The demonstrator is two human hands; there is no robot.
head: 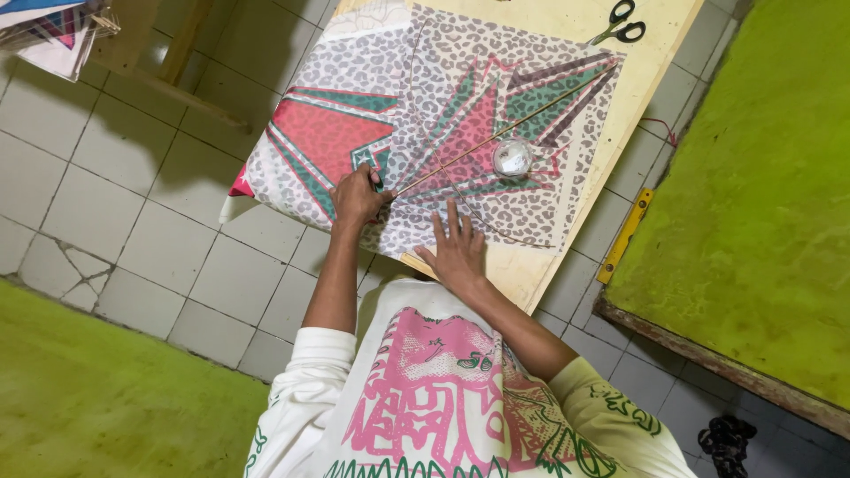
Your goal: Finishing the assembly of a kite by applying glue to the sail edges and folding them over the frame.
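Now pinning stick (496, 137) to sheet (443, 97) with both hands.

Clenches left hand (359, 196) on the near end of the stick, with something small and dark peeking out beside the thumb; cannot tell what. Presses right hand (458, 254) flat and released, fingers spread, on the sheet just beside the left. Runs the stick away from the left hand, diagonally, toward the far corner beyond the right. Leaves tape (512, 158) beyond the right fingertips, touching the stick, and scissors (620, 25) well apart, far out on the board (531, 265). Risks, probably: rolling the stick off its line if the grip twists; creasing or tearing the thin sheet under a sliding palm; sagging where the sheet overhangs the board near the left hand.
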